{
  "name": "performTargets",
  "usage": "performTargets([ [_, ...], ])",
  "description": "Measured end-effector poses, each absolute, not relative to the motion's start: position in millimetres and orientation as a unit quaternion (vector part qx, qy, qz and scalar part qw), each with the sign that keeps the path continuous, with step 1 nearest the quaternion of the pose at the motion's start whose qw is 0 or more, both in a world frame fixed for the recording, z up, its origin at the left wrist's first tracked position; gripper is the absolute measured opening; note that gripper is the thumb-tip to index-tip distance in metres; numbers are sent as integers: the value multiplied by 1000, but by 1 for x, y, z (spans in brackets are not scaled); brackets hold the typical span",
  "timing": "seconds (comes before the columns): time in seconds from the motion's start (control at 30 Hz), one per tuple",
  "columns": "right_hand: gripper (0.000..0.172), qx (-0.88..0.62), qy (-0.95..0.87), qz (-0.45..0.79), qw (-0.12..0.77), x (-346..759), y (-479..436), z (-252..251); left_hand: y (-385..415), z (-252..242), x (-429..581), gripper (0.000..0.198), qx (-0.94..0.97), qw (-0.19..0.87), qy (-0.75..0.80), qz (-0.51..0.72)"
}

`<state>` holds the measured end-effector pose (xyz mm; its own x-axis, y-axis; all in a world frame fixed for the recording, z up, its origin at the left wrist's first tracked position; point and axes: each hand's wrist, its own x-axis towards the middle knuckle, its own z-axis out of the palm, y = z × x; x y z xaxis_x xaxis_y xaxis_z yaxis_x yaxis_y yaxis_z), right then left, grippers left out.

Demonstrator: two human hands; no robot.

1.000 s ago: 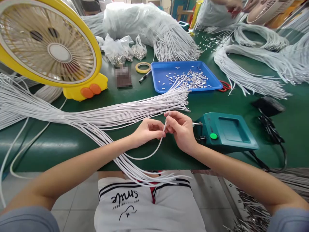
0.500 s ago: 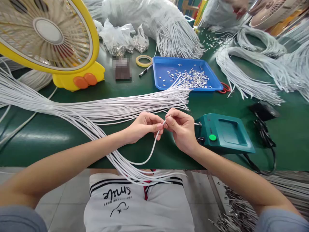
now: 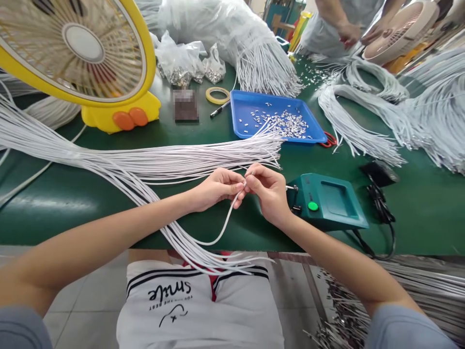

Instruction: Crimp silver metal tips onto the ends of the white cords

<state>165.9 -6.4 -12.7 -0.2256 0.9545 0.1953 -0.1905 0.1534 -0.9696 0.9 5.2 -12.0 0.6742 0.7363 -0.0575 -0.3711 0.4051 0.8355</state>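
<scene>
My left hand (image 3: 221,190) pinches a single white cable (image 3: 229,213) close to its end, and the rest of it loops down toward the table edge. My right hand (image 3: 267,191) is closed at the tip of that same cable, thumb against fingers; whatever small part lies between them is hidden. Behind both hands stretches a thick bundle of white cables (image 3: 181,162). A looser group of cables (image 3: 181,247) droops over the table's front edge onto my lap. Just right of my right hand sits a green machine (image 3: 329,201) with a bright green button.
A blue tray (image 3: 241,109) holds many small metal pieces. A yellow fan (image 3: 145,48) stands at left; yellow tape (image 3: 217,95) and a pen (image 3: 220,109) lie near the tray. More cable bundles (image 3: 359,116) lie at right. Across the table, a co-worker's hands (image 3: 350,34) show.
The view has shifted slightly, bringing more of the co-worker into sight. My hands stay together at the cable's end, with the fingertips a little closer over the tip.
</scene>
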Motion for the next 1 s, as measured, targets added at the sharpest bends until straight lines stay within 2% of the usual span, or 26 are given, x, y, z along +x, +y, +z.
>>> performTargets([
  [0.17,15,-322,-562,557,520,168,-4,-13,3,-10,1,41,422,800,253,345],
  [0.3,12,-307,-533,598,514,167,-4,-8,4,-6,0,41,415,821,225,322],
  [0.43,15,-298,-498,634,512,167,-5,-3,4,-6,0,39,401,843,189,304],
  [0.63,25,-339,-481,588,555,169,-3,3,6,-14,-1,36,404,833,173,335],
  [0.8,24,-362,-506,486,614,169,-1,5,8,-17,-3,31,384,802,212,405],
  [0.93,10,-382,-618,309,614,167,-2,-6,6,-14,-3,28,403,783,230,413],
  [1.0,14,-373,-659,262,599,168,-2,-10,5,-13,-2,25,413,775,231,418],
])
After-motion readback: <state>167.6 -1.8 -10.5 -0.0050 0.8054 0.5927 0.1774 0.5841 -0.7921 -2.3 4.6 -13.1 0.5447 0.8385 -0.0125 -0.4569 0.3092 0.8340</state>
